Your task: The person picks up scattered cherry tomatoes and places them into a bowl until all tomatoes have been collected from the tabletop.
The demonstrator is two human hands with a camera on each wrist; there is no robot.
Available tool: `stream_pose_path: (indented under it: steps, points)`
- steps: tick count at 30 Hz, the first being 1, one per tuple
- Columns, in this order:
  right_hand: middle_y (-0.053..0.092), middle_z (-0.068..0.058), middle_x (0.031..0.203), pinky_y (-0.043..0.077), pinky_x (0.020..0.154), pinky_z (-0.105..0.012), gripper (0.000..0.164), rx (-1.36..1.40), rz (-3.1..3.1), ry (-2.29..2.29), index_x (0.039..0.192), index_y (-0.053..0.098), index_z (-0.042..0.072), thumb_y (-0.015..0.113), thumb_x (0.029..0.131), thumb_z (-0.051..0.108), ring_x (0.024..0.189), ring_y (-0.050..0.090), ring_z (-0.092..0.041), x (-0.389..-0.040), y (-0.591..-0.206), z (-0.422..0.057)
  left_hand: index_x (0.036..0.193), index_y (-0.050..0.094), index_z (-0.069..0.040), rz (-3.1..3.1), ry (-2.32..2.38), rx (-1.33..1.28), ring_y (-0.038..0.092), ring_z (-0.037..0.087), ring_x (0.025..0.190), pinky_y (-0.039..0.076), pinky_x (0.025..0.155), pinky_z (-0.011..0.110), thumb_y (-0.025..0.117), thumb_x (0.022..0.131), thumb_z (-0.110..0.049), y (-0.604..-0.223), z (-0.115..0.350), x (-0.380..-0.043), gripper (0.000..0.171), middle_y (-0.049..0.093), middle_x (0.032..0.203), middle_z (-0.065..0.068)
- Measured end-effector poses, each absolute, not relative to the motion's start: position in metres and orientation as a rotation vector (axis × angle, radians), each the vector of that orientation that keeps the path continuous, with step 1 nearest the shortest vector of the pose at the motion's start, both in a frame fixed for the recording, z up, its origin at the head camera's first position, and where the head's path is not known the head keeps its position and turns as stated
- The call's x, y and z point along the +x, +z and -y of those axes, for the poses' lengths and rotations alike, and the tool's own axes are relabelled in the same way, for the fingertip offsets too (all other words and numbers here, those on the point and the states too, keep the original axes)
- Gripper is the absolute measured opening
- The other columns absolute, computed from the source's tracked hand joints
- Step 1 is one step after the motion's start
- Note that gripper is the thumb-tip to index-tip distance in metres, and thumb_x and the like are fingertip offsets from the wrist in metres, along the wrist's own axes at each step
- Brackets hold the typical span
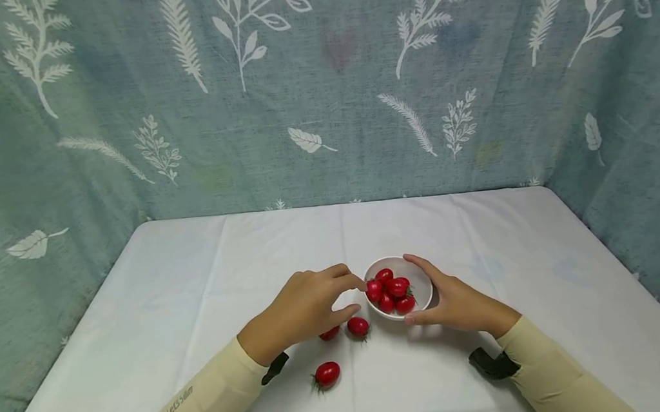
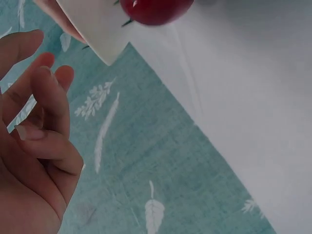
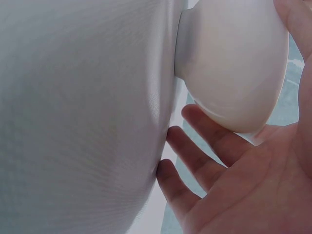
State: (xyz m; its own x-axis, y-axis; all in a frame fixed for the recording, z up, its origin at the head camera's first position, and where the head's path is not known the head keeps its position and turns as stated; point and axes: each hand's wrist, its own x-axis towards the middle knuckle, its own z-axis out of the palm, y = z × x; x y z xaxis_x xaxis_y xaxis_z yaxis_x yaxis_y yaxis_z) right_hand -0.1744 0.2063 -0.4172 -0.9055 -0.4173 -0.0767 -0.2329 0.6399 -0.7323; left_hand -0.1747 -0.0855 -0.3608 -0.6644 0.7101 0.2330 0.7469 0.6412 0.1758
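Note:
A small white bowl stands on the table with several red cherry tomatoes in it. My right hand holds the bowl from the right, thumb at the near rim and a finger at the far rim. In the right wrist view, the other fingers spread below the bowl's side. My left hand hovers at the bowl's left rim, thumb and forefinger apart. The left wrist view shows this hand loosely bent around nothing. Beneath it lies a cherry tomato; another is partly hidden by the hand.
A third loose cherry tomato with a green stem lies nearer the front, right of the left sleeve. White cloth covers the table. A green-blue curtain with white leaf prints closes off the back and both sides.

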Motion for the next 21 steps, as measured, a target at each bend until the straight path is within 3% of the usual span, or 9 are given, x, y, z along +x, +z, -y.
stream_pose_path:
  steps: [14,21]
  points:
    - [0.045,-0.016,0.152,0.044,0.103,-0.052,0.107,-0.526,-2.614,-1.129,0.159,0.019,0.025,0.082,0.077,0.052,0.136,0.048,-0.034,-0.174,-0.416,-0.208,0.109,0.073,-0.026,2.832,-0.415,-1.145,0.040,0.000,0.049,0.037,0.052,0.020,0.078,0.085,-0.029,-0.378,0.101,-0.166,0.025,0.068,0.102,-0.009]
    - [0.044,-0.015,0.153,0.043,0.104,-0.053,0.107,-0.528,-2.603,-1.126,0.159,0.018,0.026,0.082,0.078,0.051,0.137,0.047,-0.034,-0.174,-0.416,-0.209,0.110,0.071,-0.026,2.949,-0.343,-1.058,0.045,0.002,0.052,0.042,0.059,0.024,0.079,0.083,-0.038,-0.383,0.107,-0.168,0.031,0.068,0.100,-0.010]
